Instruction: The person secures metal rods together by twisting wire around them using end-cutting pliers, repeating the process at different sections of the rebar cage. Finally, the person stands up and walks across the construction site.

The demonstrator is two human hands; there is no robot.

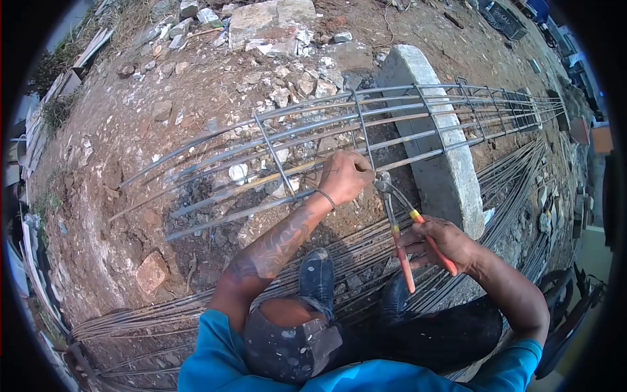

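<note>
A long rebar cage [398, 139] of straight bars and cross stirrups lies across the ground in front of me. My left hand [346, 178] is at its near bar, beside a stirrup, with the fingers curled closed; whatever they pinch is hidden. In my right hand [445, 245] is a pair of red-handled end-cutting pincers [403, 260] with yellow bands, its handles spread apart. The head of the pincers is right next to my left fingertips, close to the joint of bar and stirrup.
A concrete block [465, 176] props up the cage. Bundles of loose rebar [516, 186] lie on the ground, some by my boots [316, 274]. Broken bricks [152, 273] and rubble surround the cage. A larger concrete slab [261, 23] sits at the back.
</note>
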